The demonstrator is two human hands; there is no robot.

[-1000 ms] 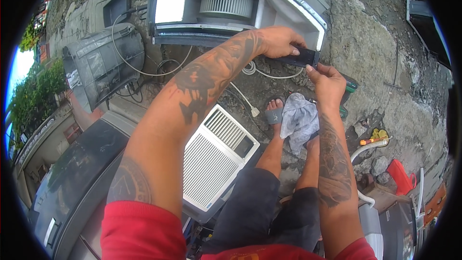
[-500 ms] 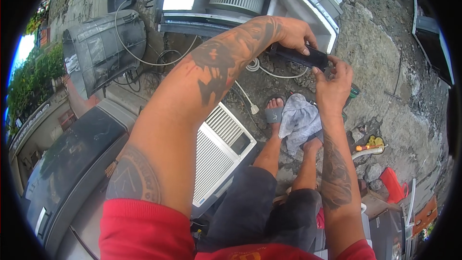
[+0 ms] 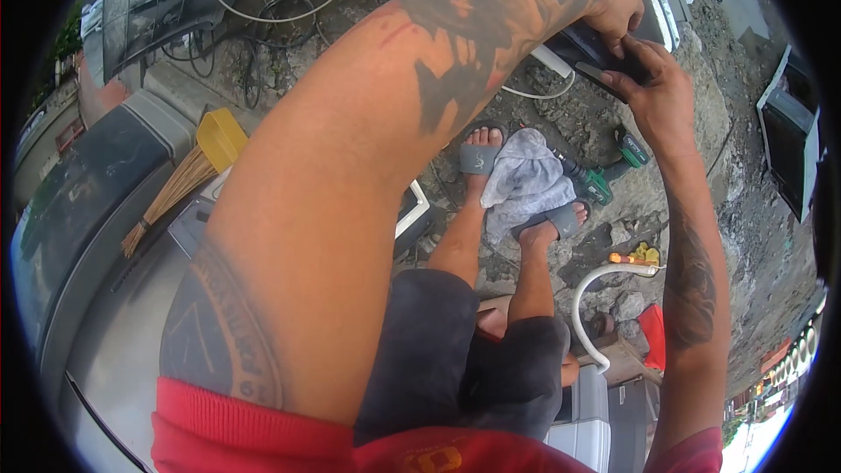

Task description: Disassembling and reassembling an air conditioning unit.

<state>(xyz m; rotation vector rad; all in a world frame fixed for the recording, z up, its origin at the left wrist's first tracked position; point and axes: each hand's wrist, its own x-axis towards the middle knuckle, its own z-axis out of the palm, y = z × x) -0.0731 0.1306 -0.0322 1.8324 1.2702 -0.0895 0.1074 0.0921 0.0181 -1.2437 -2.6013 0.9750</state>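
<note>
At the upper right, my left hand (image 3: 613, 13) and my right hand (image 3: 657, 88) are close together, fingers closed on a dark flat strip (image 3: 594, 70), largely hidden by them. It lies along the near edge of an appliance housing (image 3: 670, 4), which is cut off at the top. My left forearm crosses much of the view. Below my hands, a grey cloth (image 3: 521, 175) lies between my sandalled feet, beside a green and black drill (image 3: 600, 184).
A curved white hose (image 3: 587, 315), small yellow items (image 3: 646, 254) and a red object (image 3: 654, 333) lie right of my legs. Left are a straw broom (image 3: 166, 201), yellow scoop (image 3: 219, 136), grey drum (image 3: 166, 0) and cables (image 3: 254, 70). A dark frame (image 3: 784, 131) stands at right.
The view has shifted, putting the housing mostly out at the top. Both hands moved up and right with the strip. The left forearm now hides most of the white louvred unit.
</note>
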